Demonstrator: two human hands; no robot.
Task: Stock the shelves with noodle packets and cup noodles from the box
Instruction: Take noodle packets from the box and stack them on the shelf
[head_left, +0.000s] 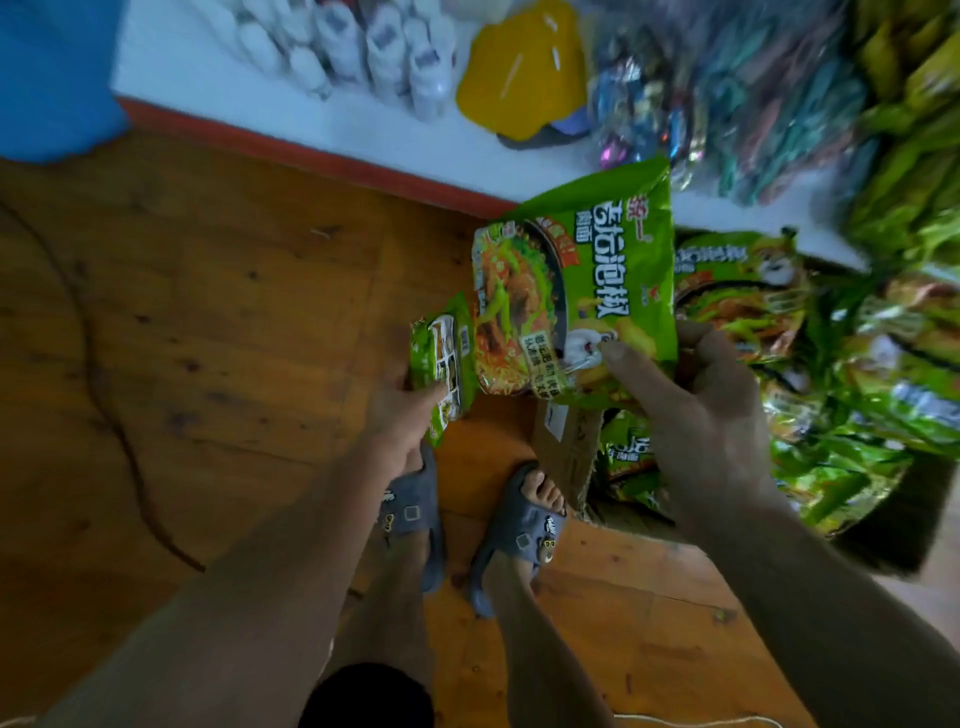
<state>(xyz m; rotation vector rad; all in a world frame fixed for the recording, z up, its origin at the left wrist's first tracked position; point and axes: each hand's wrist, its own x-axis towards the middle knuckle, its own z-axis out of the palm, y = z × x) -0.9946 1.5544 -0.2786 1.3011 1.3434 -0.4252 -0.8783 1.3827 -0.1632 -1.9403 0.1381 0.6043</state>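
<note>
- Right hand (691, 415) pinches green noodle packet (597, 291); left hand (400, 405) grips a second packet (441, 364).
- Lift both clear of box (566, 447), lay flat on shelf (291, 130).

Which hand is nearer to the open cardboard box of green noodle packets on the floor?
Right. The right hand, gripping a large green noodle packet, hovers directly over the cardboard box. The left hand, holding a smaller green packet, is off to the box's left, over the wooden floor.
</note>
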